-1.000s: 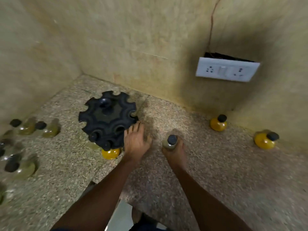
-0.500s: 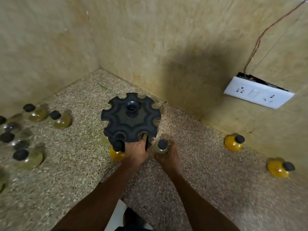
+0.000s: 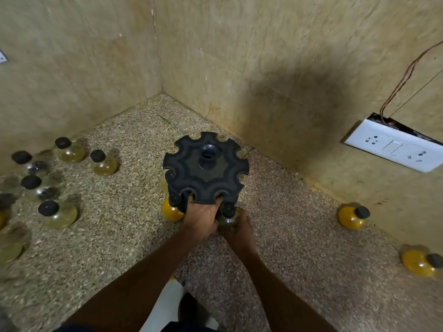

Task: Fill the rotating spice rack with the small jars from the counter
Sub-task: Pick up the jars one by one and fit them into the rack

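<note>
The black notched spice rack [image 3: 205, 167] stands in the counter's corner. My left hand [image 3: 201, 218] grips its near rim, fingers hooked into two notches. My right hand [image 3: 236, 230] holds a small black-capped jar [image 3: 229, 213] of pale contents upright at the rack's near right edge, right under a notch. A yellow-filled jar [image 3: 171, 209] sits in the rack's lower level at the near left, and a pale jar [image 3: 165, 184] shows behind it.
Several pale black-capped jars [image 3: 58, 213] stand on the speckled counter [image 3: 124, 207] at the left. Two yellow jars [image 3: 353, 216] [image 3: 419, 262] sit along the right wall below a white socket plate [image 3: 395, 148]. Walls close in behind the rack.
My right hand carried the jar left, up against the rack's near edge. My left hand went from resting beside the rack to gripping its rim. The camera view shifted left.
</note>
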